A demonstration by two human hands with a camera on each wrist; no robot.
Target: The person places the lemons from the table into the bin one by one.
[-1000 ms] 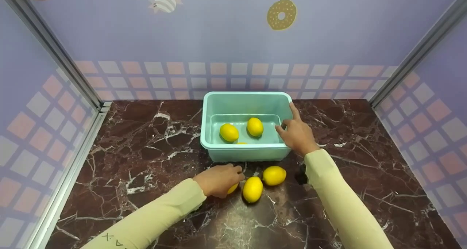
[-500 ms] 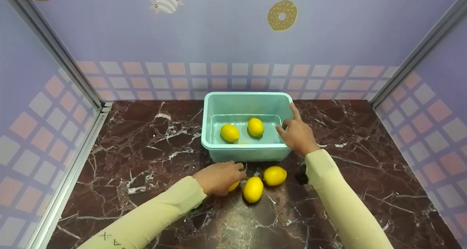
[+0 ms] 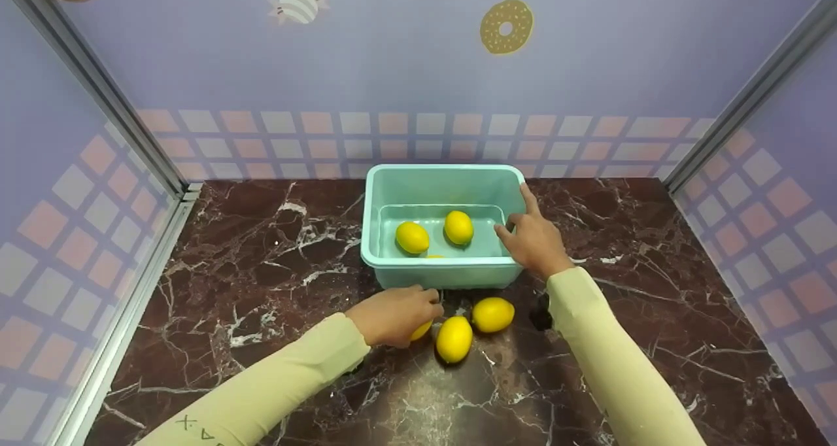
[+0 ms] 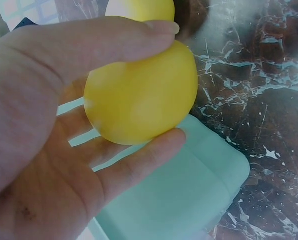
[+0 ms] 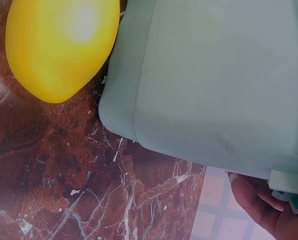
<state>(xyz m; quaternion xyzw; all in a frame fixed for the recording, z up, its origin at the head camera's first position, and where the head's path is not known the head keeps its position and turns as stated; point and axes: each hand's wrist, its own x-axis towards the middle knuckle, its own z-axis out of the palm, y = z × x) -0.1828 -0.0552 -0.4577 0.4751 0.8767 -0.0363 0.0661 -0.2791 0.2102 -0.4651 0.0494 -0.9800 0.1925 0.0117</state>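
My left hand (image 3: 395,315) holds a yellow lemon (image 4: 144,100) in front of the bin, thumb over it and fingers spread behind and beneath. In the head view most of that lemon hides under the hand. My right hand (image 3: 537,242) grips the right rim of a mint-green plastic bin (image 3: 451,274), the thumb reaching inside and one finger stretched along the edge. Two lemons show plainly in the bin, a left one (image 3: 412,237) and a right one (image 3: 458,227); a sliver of another peeks above the front rim.
Two more lemons lie on the dark red marbled tabletop (image 3: 274,341) before the bin: a nearer lemon (image 3: 454,339) and a farther lemon (image 3: 493,315). Purple wall panels (image 3: 418,60) with checked bands enclose the back and sides.
The left hand, with its lemon, has shifted very slightly up toward the bin. The right hand, the bin and the other lemons stay in place.
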